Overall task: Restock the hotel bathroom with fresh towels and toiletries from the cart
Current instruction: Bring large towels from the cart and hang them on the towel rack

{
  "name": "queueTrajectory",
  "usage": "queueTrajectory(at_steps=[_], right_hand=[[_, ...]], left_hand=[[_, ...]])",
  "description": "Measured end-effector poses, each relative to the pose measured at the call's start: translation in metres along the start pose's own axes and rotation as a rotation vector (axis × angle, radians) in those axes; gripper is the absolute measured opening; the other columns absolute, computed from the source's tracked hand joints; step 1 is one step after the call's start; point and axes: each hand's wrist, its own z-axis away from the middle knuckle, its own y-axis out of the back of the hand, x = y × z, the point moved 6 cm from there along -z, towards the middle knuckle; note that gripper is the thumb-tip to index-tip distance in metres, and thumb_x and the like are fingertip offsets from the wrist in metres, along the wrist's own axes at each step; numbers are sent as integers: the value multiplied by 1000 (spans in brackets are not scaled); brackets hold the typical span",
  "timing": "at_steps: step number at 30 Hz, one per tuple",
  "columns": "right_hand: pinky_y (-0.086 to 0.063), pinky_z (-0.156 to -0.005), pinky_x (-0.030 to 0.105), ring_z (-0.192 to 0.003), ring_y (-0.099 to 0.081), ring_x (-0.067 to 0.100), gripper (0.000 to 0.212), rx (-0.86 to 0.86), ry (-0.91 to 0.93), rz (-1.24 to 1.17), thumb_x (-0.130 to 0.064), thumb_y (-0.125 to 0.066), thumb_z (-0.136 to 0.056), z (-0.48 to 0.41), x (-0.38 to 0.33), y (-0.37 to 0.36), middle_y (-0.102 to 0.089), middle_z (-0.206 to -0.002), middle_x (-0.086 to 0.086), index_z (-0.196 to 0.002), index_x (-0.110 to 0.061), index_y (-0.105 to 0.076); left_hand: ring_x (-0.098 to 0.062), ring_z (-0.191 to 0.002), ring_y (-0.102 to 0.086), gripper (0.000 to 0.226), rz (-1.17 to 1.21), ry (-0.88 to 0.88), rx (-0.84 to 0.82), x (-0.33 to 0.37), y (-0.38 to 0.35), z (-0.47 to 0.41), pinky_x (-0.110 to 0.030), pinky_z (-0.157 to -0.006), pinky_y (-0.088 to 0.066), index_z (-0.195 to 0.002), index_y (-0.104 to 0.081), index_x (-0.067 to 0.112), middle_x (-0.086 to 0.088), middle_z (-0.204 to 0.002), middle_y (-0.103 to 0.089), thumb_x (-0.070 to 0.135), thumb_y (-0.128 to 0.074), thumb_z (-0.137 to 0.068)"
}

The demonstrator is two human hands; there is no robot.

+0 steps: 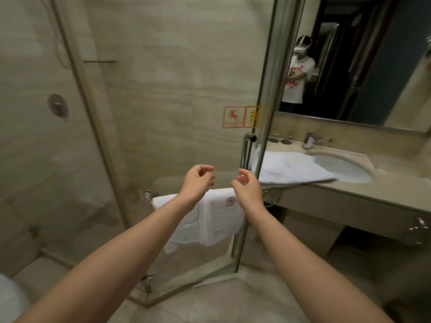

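Fingers point(206, 169) on the left hand point(198, 181) and right hand point(248, 187) are loosely curled and slack, gripping nothing and touching nothing; both hands hover side by side, just apart. At their 6 o'clock a white towel point(219, 220) drapes over the rail point(149, 195) on the shower's glass door point(186, 264). At the right hand's 3 o'clock a second folded towel point(291, 169) lies on the tabletop point(373, 194), beside the sink point(342, 170). Hanging looks done, I judge; next comes squaring the drape by its top edge, or fetching toiletries.
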Motion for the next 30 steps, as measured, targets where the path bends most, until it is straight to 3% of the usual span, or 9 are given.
queueTrajectory(at_steps=[2, 6, 12, 17, 30], right_hand=[[-46, -82, 20, -107, -54, 13, 46, 23, 7, 7, -11, -58, -90, -26, 6, 33, -57, -126, 3, -135, -16, -51], [-48, -97, 37, -112, -56, 18, 45, 57, -19, 9, -13, -59, -89, -74, 23, 98, -56, -124, -1, -133, -19, -52], [-42, -75, 24, -97, -54, 11, 43, 88, -30, 27, -12, -59, -90, -137, 52, 181, -54, -122, -1, -131, -21, -52], [-42, -84, 27, -102, -55, 14, 44, 148, -70, 32, -11, -59, -89, -184, 78, 235, -56, -123, 0, -132, -20, -52], [-41, -83, 27, -106, -55, 17, 41, 209, -200, 43, -14, -58, -91, -348, 156, 311, -54, -124, 0, -131, -20, -51]], left_hand=[[-10, -67, -59, 17, 3, -6, -26, 3, -43, -15, -22, -58, -42, -105, -58, 14, -6, -96, -64, 5, -48, -94], [-10, -71, -59, 18, 2, -25, -81, 8, -128, -44, -19, -59, -46, -107, -58, 12, -7, -100, -65, 5, -47, -95], [-12, -73, -62, 14, -10, -19, -152, 3, -231, -83, -28, -69, -46, -100, -60, 20, -6, -103, -67, 10, -54, -92], [-12, -79, -63, 17, -48, 2, -207, -5, -297, -116, -27, -70, -47, -106, -60, 20, -4, -105, -67, 12, -53, -93], [-15, -82, -62, 21, -97, 53, -302, -50, -449, -260, -27, -72, -48, -112, -59, 14, -7, -107, -65, 11, -51, -94]])
